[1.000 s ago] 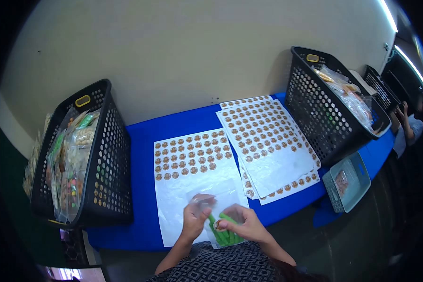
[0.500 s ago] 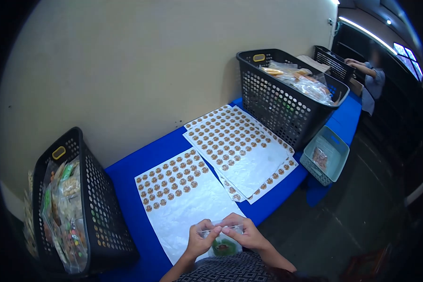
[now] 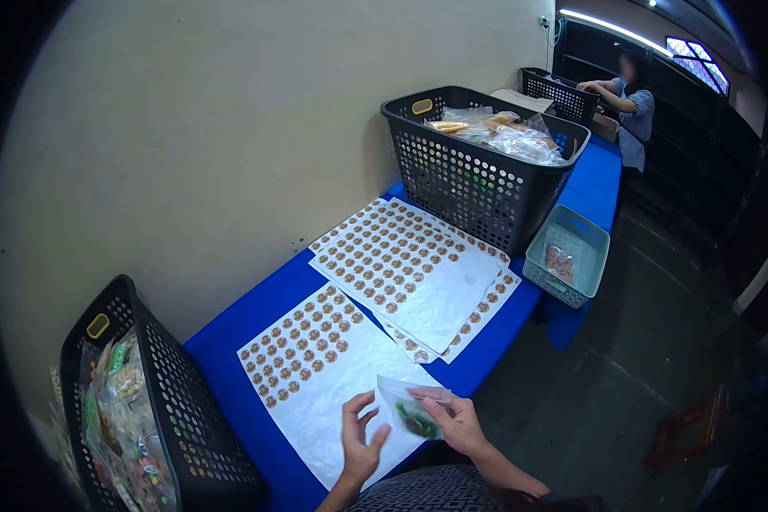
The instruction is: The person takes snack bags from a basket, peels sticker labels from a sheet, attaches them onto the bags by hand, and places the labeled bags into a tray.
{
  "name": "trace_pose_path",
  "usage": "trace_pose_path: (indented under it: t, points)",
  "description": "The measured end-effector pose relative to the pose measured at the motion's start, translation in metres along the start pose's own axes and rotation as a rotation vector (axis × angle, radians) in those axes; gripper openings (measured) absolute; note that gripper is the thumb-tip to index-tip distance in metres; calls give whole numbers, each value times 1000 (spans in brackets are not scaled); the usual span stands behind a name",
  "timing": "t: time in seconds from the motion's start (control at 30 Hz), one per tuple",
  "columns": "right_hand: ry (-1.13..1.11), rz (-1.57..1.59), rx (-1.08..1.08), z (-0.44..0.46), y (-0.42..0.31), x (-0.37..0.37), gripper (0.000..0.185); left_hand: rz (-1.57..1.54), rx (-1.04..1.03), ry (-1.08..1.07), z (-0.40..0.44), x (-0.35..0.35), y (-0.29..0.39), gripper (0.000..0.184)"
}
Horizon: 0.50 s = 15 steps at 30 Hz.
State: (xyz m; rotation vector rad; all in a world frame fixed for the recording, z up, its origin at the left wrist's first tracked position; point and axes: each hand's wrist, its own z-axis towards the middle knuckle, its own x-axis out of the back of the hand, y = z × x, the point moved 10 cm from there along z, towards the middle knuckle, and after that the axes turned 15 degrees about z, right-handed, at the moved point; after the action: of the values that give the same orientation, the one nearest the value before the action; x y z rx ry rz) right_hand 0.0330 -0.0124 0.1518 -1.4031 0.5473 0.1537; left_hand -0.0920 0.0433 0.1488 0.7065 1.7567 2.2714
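My right hand (image 3: 457, 424) pinches the upper right side of a small clear plastic bag (image 3: 391, 391) with something green inside. Just left of the bag is my left hand (image 3: 363, 439), its fingers apart and nothing in it. Beneath both hands lies a white sticker sheet (image 3: 316, 410), with rows of round brown stickers on its far part and a bare near part. Beyond it, a stack of similar sticker sheets (image 3: 452, 299) overlaps on the blue tablecloth.
A black basket (image 3: 200, 410) full of packed bags stands at left. Another black basket (image 3: 478, 183) with bags stands at the back. A pale green basket (image 3: 584, 286) holding a bag sits at the table's right edge. Farther off, a person (image 3: 636, 111) works at a third black basket (image 3: 559, 94).
My left hand has let go of the bag and moved off to its left, fingers opening. The right hand now holds the bag alone, raised and tilted. The camera view has turned right.
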Motion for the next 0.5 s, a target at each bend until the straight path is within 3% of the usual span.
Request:
trace_pose_path:
  t: [0.03, 0.1, 0.2, 0.23, 0.27, 0.3, 0.37, 0.4, 0.47, 0.5]
  points:
    - [51, -21, 95, 1, -7, 1, 25, 22, -47, -50, -3, -6, 9, 78]
    - [-209, -13, 86, -5, -10, -32, 34, 93, -180, -135, -9, -20, 31, 98]
    - [-304, -39, 75, -11, -12, -46, 41, -64, -16, -46, -8, -16, 17, 72]
    - [-307, -199, 126, -10, -16, -40, 41, -126, 77, 17, -5, -10, 11, 64]
    - [-309, -357, 177, -9, -18, -37, 42, -203, 55, 53, -2, -5, 21, 35]
    - [-66, -464, 342, -8, -35, -19, 37, -201, 54, 63, -2, -3, 20, 35]
    - [135, -373, 359, -5, -46, 3, 33, -11, -59, -81, -2, -17, 30, 26]
    - [122, -373, 355, 0, -51, 8, 33, -92, -66, -24, -3, -20, 29, 16]
    - [-196, -514, 305, 7, -47, -4, 25, -64, -45, 16, -2, -28, 26, 12]
    - [-210, -516, 298, 8, -45, 1, 25, -38, -31, 41, -1, -32, 25, 9]
